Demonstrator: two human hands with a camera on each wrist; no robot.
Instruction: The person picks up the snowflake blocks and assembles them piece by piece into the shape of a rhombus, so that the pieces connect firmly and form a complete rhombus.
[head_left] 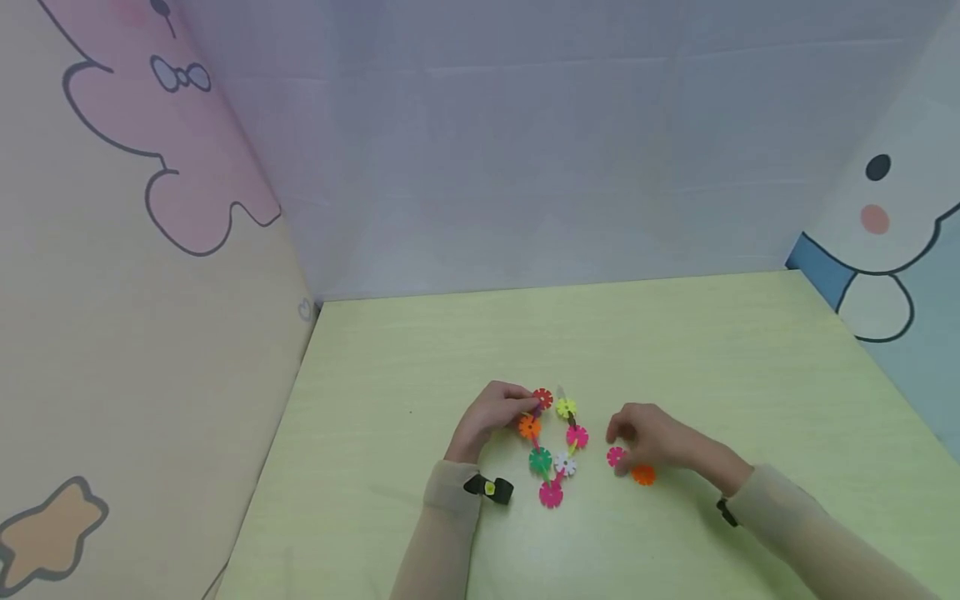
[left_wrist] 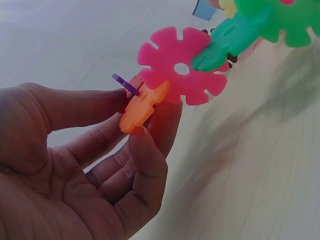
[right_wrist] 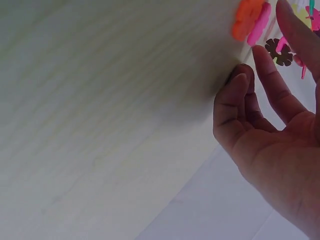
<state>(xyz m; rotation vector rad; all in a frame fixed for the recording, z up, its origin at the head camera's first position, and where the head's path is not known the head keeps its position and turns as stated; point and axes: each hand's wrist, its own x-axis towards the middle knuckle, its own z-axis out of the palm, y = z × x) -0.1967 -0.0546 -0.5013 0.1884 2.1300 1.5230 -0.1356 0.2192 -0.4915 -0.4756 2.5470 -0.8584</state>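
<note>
My left hand pinches the upper left end of a chain of notched plastic snowflake discs, at a red disc. In the left wrist view, the thumb and fingers hold the red piece, with an orange disc and a purple disc beside it. The chain bends in a U through a green disc, a pink disc and a yellow disc. To its right, my right hand has thumb and index finger apart around a loose pink disc; whether they touch it is unclear.
A loose orange disc lies under the edge of the right hand. The pale yellow table meets a plain wall at the back. Walls with cartoon drawings stand at left and right.
</note>
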